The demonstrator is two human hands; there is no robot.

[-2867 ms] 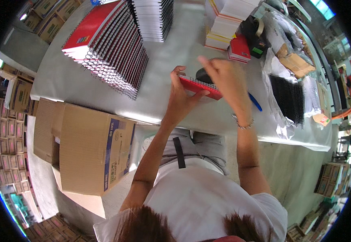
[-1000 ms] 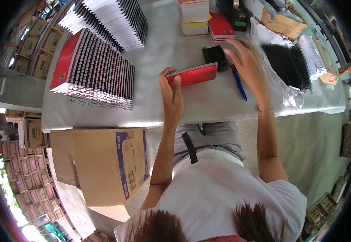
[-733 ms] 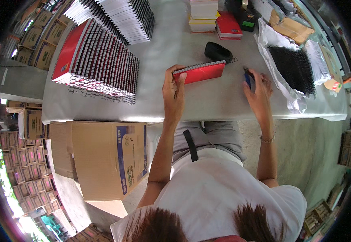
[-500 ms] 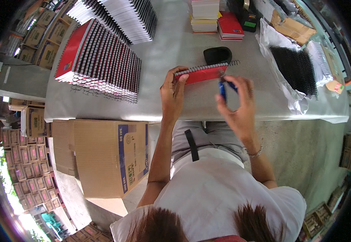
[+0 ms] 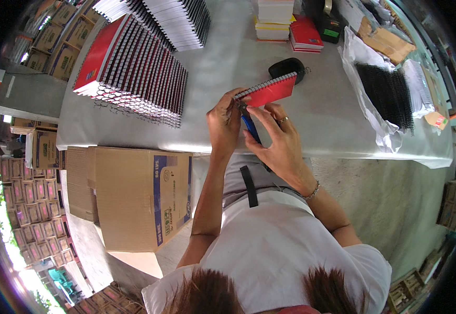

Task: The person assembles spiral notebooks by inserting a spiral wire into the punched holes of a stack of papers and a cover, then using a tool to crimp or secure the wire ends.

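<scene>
A small red spiral notebook [image 5: 273,92] is held over the near part of the table, spine up and slanting up to the right. My left hand [image 5: 224,121] is closed around its left end, fingers at the coil. In my right hand [image 5: 281,142] is a pair of blue-handled pliers [image 5: 250,127], the fingers loosely around its handles. Their jaws meet the left end of the black coil, close to my left fingertips; the exact grip there is partly hidden. Just behind the notebook lies a black rounded pouch-like object [image 5: 285,69].
Left on the table stand red coil-bound notebooks [image 5: 139,73] and white ones [image 5: 178,23]. Further back are a pad stack [image 5: 274,21] and red notebooks [image 5: 306,34]. Black coils [image 5: 382,94] lie on plastic at right. A cardboard carton [image 5: 126,199] stands below the table edge.
My right hand has brought the pliers from the notebook's right end across to its left end. The notebook now tilts more steeply, its right end further up.
</scene>
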